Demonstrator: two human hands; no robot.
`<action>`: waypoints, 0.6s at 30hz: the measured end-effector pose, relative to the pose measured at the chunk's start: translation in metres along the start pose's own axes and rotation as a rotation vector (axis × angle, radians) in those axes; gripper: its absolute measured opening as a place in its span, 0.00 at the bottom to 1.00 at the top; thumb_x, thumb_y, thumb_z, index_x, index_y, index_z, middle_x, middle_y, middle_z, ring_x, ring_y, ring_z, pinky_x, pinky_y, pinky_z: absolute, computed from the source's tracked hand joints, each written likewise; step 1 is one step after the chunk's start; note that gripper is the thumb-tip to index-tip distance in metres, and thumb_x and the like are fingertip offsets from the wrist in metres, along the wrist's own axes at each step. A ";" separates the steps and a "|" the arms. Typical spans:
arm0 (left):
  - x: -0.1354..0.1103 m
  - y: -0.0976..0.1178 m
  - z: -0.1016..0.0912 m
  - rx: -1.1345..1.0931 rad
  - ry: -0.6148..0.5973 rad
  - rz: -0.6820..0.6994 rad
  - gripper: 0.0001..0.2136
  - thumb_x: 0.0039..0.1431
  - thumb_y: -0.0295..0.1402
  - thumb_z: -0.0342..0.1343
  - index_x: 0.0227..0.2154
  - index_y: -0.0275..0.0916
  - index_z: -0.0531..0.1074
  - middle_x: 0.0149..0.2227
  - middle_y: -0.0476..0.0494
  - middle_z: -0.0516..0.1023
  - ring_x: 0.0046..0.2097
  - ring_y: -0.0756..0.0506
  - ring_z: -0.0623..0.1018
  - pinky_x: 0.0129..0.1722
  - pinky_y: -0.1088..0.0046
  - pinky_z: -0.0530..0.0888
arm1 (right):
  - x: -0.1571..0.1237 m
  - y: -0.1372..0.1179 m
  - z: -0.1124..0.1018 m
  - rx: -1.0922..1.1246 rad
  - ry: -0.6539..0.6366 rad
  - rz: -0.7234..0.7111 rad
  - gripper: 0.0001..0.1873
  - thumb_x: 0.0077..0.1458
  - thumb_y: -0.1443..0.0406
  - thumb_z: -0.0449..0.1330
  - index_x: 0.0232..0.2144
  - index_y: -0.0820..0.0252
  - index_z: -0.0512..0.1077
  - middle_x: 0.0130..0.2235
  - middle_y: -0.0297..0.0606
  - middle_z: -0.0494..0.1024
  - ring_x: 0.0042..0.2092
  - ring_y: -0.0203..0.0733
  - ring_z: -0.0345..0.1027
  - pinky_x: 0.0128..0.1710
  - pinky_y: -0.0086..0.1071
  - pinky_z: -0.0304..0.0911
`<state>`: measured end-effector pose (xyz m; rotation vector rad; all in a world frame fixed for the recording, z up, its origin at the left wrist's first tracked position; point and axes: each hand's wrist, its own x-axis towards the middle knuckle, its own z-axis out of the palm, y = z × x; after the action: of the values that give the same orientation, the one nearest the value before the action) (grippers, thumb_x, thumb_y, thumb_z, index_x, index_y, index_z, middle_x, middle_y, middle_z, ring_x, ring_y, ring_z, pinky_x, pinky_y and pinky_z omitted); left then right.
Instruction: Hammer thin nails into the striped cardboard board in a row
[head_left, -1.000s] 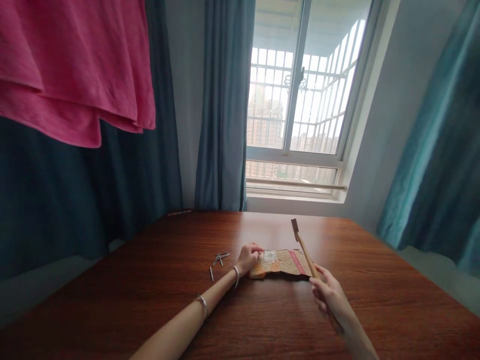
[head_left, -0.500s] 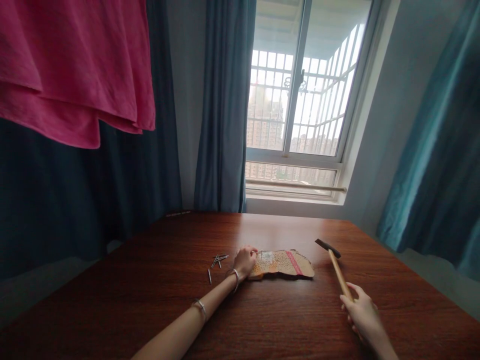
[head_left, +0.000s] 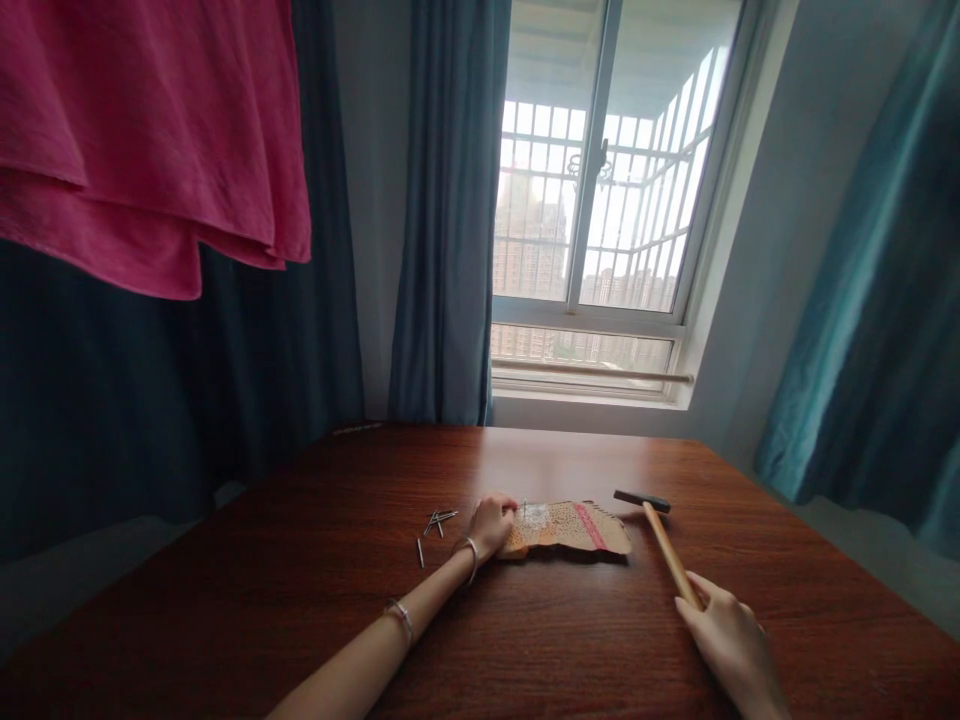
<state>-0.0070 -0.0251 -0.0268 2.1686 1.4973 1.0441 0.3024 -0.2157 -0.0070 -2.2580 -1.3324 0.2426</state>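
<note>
A torn piece of cardboard with a pink stripe and many small holes lies on the wooden table. My left hand is closed at its left end, fingers curled over the edge. Just right of those fingertips a thin nail stands up from the cardboard, seemingly apart from them. My right hand grips the wooden handle of a hammer. The dark hammer head is in the air or low over the table, right of the cardboard; its exact height is hard to tell. Several loose nails lie left of my left hand.
The brown wooden table reaches back to the wall under a barred window. Blue curtains hang on both sides. A pink cloth hangs at the upper left, above the table.
The hammer head has swung left, closer to the cardboard, and turned more level. My left fingers have drawn slightly back from the nail, which stands by itself now.
</note>
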 end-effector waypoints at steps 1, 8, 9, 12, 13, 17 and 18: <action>0.000 -0.001 0.001 -0.002 0.001 0.007 0.11 0.48 0.26 0.49 0.28 0.40 0.77 0.33 0.45 0.78 0.40 0.46 0.73 0.43 0.72 0.65 | 0.000 0.000 0.001 -0.013 -0.008 -0.001 0.26 0.46 0.59 0.50 0.47 0.60 0.69 0.39 0.46 0.79 0.42 0.54 0.71 0.39 0.37 0.62; 0.002 -0.006 0.005 -0.003 0.001 0.028 0.11 0.48 0.26 0.49 0.28 0.40 0.77 0.33 0.46 0.78 0.39 0.46 0.73 0.43 0.72 0.65 | -0.005 -0.007 -0.003 -0.113 -0.074 -0.034 0.26 0.48 0.57 0.48 0.48 0.56 0.69 0.40 0.45 0.78 0.42 0.55 0.70 0.38 0.39 0.60; 0.002 -0.006 0.005 -0.004 -0.002 0.031 0.11 0.48 0.26 0.48 0.28 0.40 0.77 0.33 0.46 0.78 0.39 0.46 0.73 0.43 0.72 0.65 | -0.006 -0.008 -0.005 -0.127 -0.085 -0.038 0.26 0.49 0.57 0.47 0.49 0.56 0.68 0.39 0.46 0.78 0.42 0.55 0.70 0.38 0.39 0.60; 0.002 -0.007 0.005 -0.009 -0.015 0.042 0.12 0.48 0.26 0.48 0.29 0.40 0.77 0.33 0.46 0.78 0.39 0.46 0.73 0.42 0.72 0.66 | -0.010 -0.011 -0.007 -0.161 -0.082 -0.054 0.25 0.50 0.58 0.46 0.49 0.56 0.68 0.39 0.46 0.78 0.41 0.54 0.71 0.38 0.39 0.60; 0.002 -0.007 0.005 -0.011 -0.019 0.041 0.12 0.48 0.26 0.48 0.29 0.40 0.77 0.33 0.46 0.78 0.39 0.46 0.73 0.42 0.73 0.66 | -0.011 -0.012 -0.007 -0.175 -0.071 -0.058 0.25 0.51 0.58 0.46 0.50 0.55 0.67 0.39 0.46 0.78 0.41 0.54 0.71 0.37 0.40 0.60; 0.001 -0.004 0.003 -0.019 -0.048 0.030 0.12 0.48 0.25 0.48 0.29 0.39 0.77 0.33 0.46 0.78 0.40 0.47 0.74 0.43 0.74 0.67 | -0.016 -0.012 0.001 -0.244 -0.006 -0.110 0.23 0.51 0.60 0.47 0.49 0.53 0.67 0.38 0.45 0.77 0.40 0.51 0.70 0.37 0.39 0.60; 0.001 -0.002 0.002 -0.019 -0.065 0.027 0.12 0.49 0.25 0.47 0.30 0.39 0.77 0.34 0.46 0.78 0.40 0.47 0.74 0.43 0.74 0.67 | -0.017 -0.011 0.004 -0.260 0.009 -0.121 0.22 0.51 0.60 0.47 0.48 0.52 0.67 0.38 0.44 0.76 0.40 0.50 0.70 0.36 0.38 0.60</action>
<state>-0.0070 -0.0232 -0.0287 2.1941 1.4275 0.9824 0.2837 -0.2249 -0.0070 -2.3710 -1.5670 0.0173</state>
